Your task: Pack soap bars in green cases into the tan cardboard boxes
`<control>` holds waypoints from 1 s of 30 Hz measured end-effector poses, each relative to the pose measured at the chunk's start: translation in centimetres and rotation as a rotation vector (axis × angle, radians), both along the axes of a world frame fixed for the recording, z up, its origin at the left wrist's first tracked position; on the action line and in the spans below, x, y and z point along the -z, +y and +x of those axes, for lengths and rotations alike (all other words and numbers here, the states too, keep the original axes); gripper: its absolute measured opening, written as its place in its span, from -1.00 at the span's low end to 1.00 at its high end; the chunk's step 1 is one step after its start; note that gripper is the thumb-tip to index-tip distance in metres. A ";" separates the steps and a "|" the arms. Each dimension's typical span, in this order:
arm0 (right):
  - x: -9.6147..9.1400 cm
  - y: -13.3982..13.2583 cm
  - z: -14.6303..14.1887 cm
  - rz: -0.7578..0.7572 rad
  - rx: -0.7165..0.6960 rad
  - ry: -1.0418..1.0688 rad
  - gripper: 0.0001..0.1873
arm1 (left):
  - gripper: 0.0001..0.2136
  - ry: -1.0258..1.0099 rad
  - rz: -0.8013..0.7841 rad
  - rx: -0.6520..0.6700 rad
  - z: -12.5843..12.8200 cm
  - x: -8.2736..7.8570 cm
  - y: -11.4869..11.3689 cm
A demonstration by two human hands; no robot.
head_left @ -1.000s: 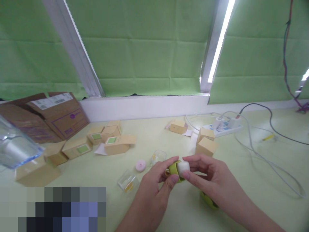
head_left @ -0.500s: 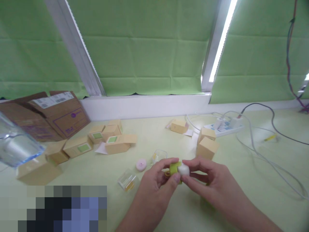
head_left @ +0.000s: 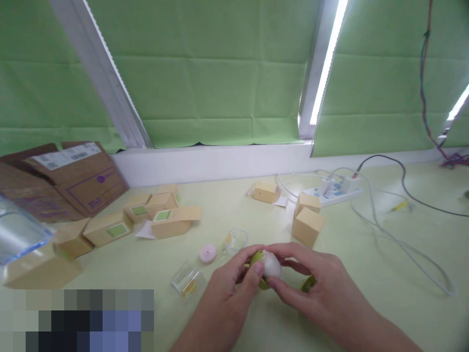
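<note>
In the head view, the left hand (head_left: pixel 231 288) clamps a green cover (head_left: pixel 257 256) between thumb and fingers, and the right hand (head_left: pixel 322 278) pinches the white piece (head_left: pixel 271 265) that meets it; both sit between the hands, over the table (head_left: pixel 395 293). Another green piece (head_left: pixel 309 283) shows partly behind the right hand. A pink disc (head_left: pixel 207 253) lies between two clear boxes (head_left: pixel 188 279).

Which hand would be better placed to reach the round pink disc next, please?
Probably the left hand, though occupied: it is nearer the round pink disc; the right hand lies farther off.
</note>
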State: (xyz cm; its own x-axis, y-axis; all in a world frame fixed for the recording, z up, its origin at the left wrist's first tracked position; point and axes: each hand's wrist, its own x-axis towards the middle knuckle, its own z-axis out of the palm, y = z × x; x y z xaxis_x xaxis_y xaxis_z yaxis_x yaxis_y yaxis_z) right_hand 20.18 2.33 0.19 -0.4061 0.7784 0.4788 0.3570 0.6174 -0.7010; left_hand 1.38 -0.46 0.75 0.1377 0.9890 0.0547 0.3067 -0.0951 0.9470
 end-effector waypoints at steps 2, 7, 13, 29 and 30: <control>0.1 0.0 0.1 0.038 -0.005 -0.026 -0.68 | -0.64 0.026 -0.006 -0.008 -0.1 0.2 -0.3; 0.4 0.0 0.3 0.108 -0.028 -0.068 -0.70 | -0.63 0.026 -0.042 0.001 -0.2 0.6 -0.7; 0.0 0.1 0.4 0.040 -0.043 -0.098 -0.71 | -0.63 -0.009 -0.018 0.023 -0.2 0.8 0.1; -0.6 0.0 0.0 0.120 -0.091 -0.096 -0.71 | -0.68 0.122 0.108 -0.032 1.2 1.2 -0.3; -0.6 0.0 0.0 0.116 -0.085 -0.100 -0.70 | -0.68 0.134 0.119 -0.038 1.2 1.2 -0.3</control>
